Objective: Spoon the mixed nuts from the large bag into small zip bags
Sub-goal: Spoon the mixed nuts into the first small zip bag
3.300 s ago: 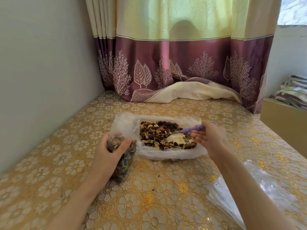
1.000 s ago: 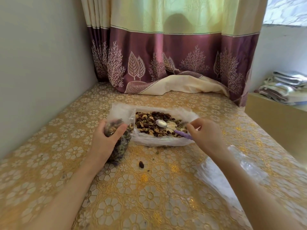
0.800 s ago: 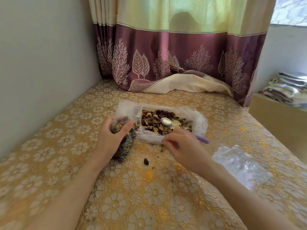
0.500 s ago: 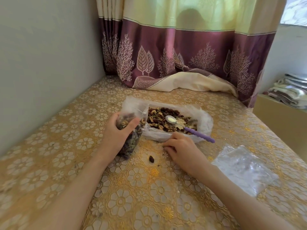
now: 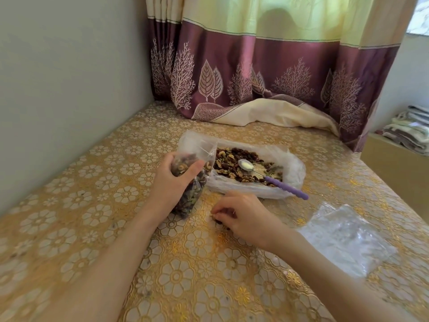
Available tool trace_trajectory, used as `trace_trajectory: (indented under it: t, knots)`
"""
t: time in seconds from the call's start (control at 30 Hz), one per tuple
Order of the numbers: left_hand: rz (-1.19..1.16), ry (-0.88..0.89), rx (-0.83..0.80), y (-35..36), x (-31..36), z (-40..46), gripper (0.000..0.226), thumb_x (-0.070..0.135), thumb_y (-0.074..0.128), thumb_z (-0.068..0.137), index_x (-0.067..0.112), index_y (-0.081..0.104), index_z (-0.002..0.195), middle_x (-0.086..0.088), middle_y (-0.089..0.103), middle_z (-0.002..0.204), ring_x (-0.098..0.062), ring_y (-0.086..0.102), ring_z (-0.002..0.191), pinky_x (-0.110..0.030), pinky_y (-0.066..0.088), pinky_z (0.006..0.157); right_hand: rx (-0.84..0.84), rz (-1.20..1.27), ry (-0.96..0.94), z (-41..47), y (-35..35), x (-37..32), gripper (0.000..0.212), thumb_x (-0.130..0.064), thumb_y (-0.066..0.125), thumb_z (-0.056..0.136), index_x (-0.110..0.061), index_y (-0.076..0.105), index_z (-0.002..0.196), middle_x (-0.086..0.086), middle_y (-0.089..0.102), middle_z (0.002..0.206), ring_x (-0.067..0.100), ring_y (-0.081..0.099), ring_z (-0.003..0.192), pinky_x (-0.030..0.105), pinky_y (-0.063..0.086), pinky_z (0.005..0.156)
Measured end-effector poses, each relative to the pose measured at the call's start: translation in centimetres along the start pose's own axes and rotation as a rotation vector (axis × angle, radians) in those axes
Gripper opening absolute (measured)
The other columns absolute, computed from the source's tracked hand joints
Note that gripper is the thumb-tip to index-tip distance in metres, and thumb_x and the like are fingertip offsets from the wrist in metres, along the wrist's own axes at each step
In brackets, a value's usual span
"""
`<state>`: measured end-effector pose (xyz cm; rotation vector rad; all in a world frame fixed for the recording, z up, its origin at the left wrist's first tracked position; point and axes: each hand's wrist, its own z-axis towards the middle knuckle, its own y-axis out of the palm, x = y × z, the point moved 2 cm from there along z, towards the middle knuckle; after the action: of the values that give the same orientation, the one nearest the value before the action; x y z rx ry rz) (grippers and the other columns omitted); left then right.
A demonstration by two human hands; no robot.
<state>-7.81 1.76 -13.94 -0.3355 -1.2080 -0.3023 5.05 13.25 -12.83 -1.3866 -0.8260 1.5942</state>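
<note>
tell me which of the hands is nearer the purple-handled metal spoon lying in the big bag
Right. The right hand sits on the tablecloth just in front of the purple-handled metal spoon; the left hand grips the small clear zip bag of nuts, farther to its left.

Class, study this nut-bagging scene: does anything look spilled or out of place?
Yes. A few stray nuts lie on the tablecloth, outside both bags, where the right hand pinches at them. The spoon rests unused in the large bag.

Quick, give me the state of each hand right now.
Left hand: grips the small zip bag of nuts, upright on the table.
Right hand: fingers curled down at a spilled nut on the tablecloth; a firm pinch cannot be told.
</note>
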Motion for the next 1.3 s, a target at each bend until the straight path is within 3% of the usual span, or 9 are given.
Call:
trace_trajectory:
  t: [0.13,0.3,0.4,0.57,0.7,0.93,1.07,1.17,1.3]
  knots:
    - [-0.004,-0.002,-0.008,0.0,-0.1,0.0,0.052,0.064,0.065,0.057,0.03,0.058,0.096,0.014,0.062,0.091,0.014,0.058,0.074,-0.003,0.043,0.058,-0.026,-0.03,-0.022,0.0,0.1,-0.3,0.022,-0.017,0.056,0.094,-0.017,0.071,0.109,-0.006,0.057,0.104,0.002,0.043,0.089,0.014,0.033,0.084]
    - [-0.011,-0.004,-0.012,-0.1,-0.2,0.0,0.055,0.064,0.065,0.058,0.029,0.058,0.099,0.012,0.062,0.09,0.013,0.059,0.075,-0.004,0.044,0.057,-0.032,-0.071,-0.031,-0.2,0.2,-0.5,0.022,-0.016,0.058,0.092,-0.02,0.072,0.109,-0.003,0.061,0.106,0.003,0.044,0.085,0.015,0.036,0.081]
    - [-0.018,-0.001,-0.014,0.0,0.0,0.0,0.051,0.06,0.066,0.059,0.027,0.058,0.097,0.01,0.062,0.089,0.013,0.059,0.072,-0.004,0.044,0.057,0.012,-0.054,-0.007,-0.3,0.1,-0.5,0.021,-0.012,0.059,0.09,-0.018,0.074,0.104,-0.003,0.067,0.102,0.002,0.048,0.08,0.006,0.034,0.071]
    - [0.024,0.018,-0.031,0.0,0.2,-0.2,0.045,0.057,0.065,0.064,0.025,0.056,0.094,0.007,0.06,0.086,0.013,0.056,0.069,-0.004,0.043,0.056,0.27,0.375,0.21,0.7,-4.4,0.1,0.016,-0.01,0.065,0.086,-0.019,0.074,0.095,-0.015,0.066,0.062,0.001,0.052,0.048,0.011,0.045,0.051]
    - [0.058,0.007,-0.056,0.0,0.2,-0.2,0.04,0.058,0.065,0.063,0.032,0.053,0.091,0.011,0.059,0.09,0.01,0.057,0.075,-0.013,0.046,0.063,0.485,0.525,0.167,3.3,-8.8,-0.9,0.016,-0.011,0.068,0.084,-0.024,0.075,0.09,-0.003,0.074,0.079,0.012,0.067,0.069,0.026,0.056,0.074]
    - [0.026,0.068,-0.046,0.2,0.5,-0.2,0.051,0.061,0.067,0.059,0.028,0.057,0.097,0.026,0.064,0.086,0.007,0.06,0.076,-0.005,0.043,0.062,0.414,0.271,0.027,6.7,-7.2,-3.1,0.021,-0.011,0.069,0.084,-0.013,0.074,0.104,-0.01,0.067,0.089,-0.009,0.058,0.072,0.001,0.044,0.069]
    - [0.008,0.053,-0.056,0.3,0.4,-0.1,0.048,0.061,0.068,0.058,0.032,0.056,0.095,0.023,0.065,0.086,0.008,0.06,0.077,-0.004,0.043,0.06,0.47,0.354,0.034,5.9,-7.9,-2.2,0.015,-0.014,0.065,0.088,-0.015,0.075,0.098,-0.012,0.069,0.079,-0.005,0.059,0.062,0.01,0.045,0.062]
    - [0.021,0.048,-0.046,0.2,0.1,-0.1,0.047,0.063,0.067,0.058,0.034,0.057,0.094,0.014,0.064,0.087,0.007,0.06,0.079,-0.005,0.043,0.06,0.57,0.453,0.127,4.4,-8.6,-0.2,0.014,-0.025,0.06,0.092,-0.022,0.073,0.088,0.0,0.071,0.075,0.02,0.064,0.069,0.032,0.049,0.065]
    - [0.026,0.048,-0.05,0.2,0.1,-0.2,0.047,0.062,0.066,0.059,0.033,0.057,0.094,0.011,0.064,0.089,0.006,0.059,0.077,-0.006,0.044,0.059,0.65,0.196,0.279,1.7,-9.0,4.4,0.028,-0.03,0.051,0.096,-0.012,0.07,0.105,-0.003,0.069,0.086,0.011,0.061,0.072,0.017,0.046,0.063]
